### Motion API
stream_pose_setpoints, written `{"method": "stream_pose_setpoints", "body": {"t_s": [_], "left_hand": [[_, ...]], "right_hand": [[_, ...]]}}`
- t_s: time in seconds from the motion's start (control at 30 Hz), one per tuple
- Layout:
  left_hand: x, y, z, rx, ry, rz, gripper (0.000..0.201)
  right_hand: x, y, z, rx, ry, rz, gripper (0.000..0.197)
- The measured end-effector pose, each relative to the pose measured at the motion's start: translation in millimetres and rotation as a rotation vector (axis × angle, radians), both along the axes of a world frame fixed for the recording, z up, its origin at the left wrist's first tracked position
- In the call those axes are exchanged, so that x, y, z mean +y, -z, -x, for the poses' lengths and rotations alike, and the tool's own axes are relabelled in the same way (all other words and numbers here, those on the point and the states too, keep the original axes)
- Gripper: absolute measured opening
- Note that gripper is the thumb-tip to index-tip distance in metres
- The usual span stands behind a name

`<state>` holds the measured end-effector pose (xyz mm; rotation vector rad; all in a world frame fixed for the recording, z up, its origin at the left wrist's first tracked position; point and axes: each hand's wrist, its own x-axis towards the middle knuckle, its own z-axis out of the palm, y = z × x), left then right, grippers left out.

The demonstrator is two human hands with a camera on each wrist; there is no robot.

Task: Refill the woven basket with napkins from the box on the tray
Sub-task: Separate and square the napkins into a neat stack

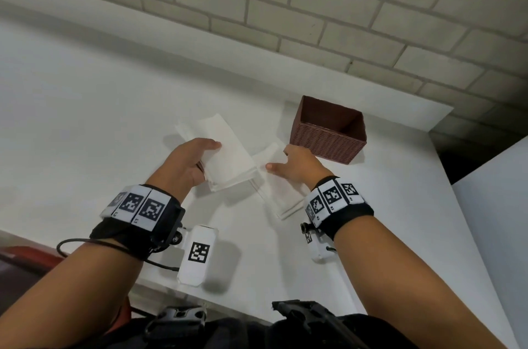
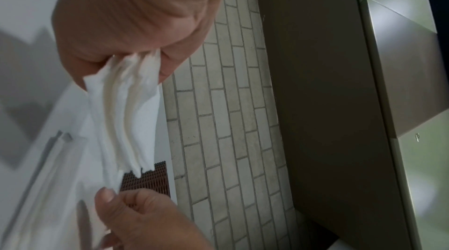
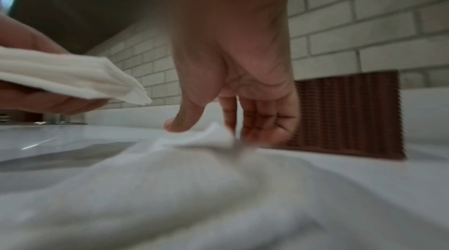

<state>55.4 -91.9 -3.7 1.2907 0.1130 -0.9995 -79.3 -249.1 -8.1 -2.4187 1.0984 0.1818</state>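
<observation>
The brown woven basket (image 1: 328,134) stands empty on the white counter (image 1: 85,120), close to the brick wall. My left hand (image 1: 205,154) grips a stack of folded white napkins (image 1: 228,154) and holds it just above the counter, left of the basket. The left wrist view shows the held napkins (image 2: 126,100) hanging from that left hand (image 2: 136,50). My right hand (image 1: 278,160) is down on a second pile of napkins (image 1: 285,200) lying on the counter in front of the basket. A raised fold of the second pile (image 3: 211,135) is pinched between my right hand's (image 3: 213,127) thumb and fingers.
The counter ends at a drop-off to the right of the basket (image 3: 347,113), beside a white panel (image 1: 500,220). A dark red object's edge (image 1: 25,257) shows at the lower left. The box and tray are out of view.
</observation>
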Motion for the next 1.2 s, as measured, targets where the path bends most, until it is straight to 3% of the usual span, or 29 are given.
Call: {"method": "stream_pose_setpoints", "body": {"t_s": [0.13,0.23,0.37,0.47,0.53,0.63,0.67,0.73,0.83,1.1,1.2], "left_hand": [[-5,0,4,-0.027,0.021,-0.032,0.012],[-9,3,6,-0.044,0.06,-0.078,0.014],[-9,7,4,-0.087,0.14,-0.163,0.031],[-8,8,1,-0.123,0.142,-0.19,0.04],[-9,6,5,-0.119,0.162,-0.15,0.042],[-17,3,17,-0.063,0.209,-0.034,0.04],[-20,1,21,-0.043,0.232,0.004,0.037],[-27,-6,30,-0.023,0.286,0.065,0.026],[-34,-15,40,0.029,0.284,0.128,0.032],[-46,-17,54,0.139,0.263,0.207,0.05],[-52,-15,64,0.054,0.242,0.133,0.036]], "right_hand": [[3,7,1,0.156,0.031,0.01,0.082],[7,10,5,0.094,0.06,-0.063,0.069],[1,-2,14,0.02,0.109,-0.217,0.052],[-10,-32,13,0.053,0.121,-0.102,0.043],[-15,-56,10,-0.065,0.139,-0.036,0.048],[-8,-83,6,-0.469,0.157,-0.387,0.048],[-2,-85,4,-0.521,0.17,-0.498,0.048],[9,-78,1,-0.449,0.174,-0.548,0.049],[19,-60,3,-0.337,0.141,-0.466,0.046],[19,-53,10,-0.368,0.086,-0.328,0.041],[23,-42,9,-0.367,0.096,-0.184,0.048]]}}
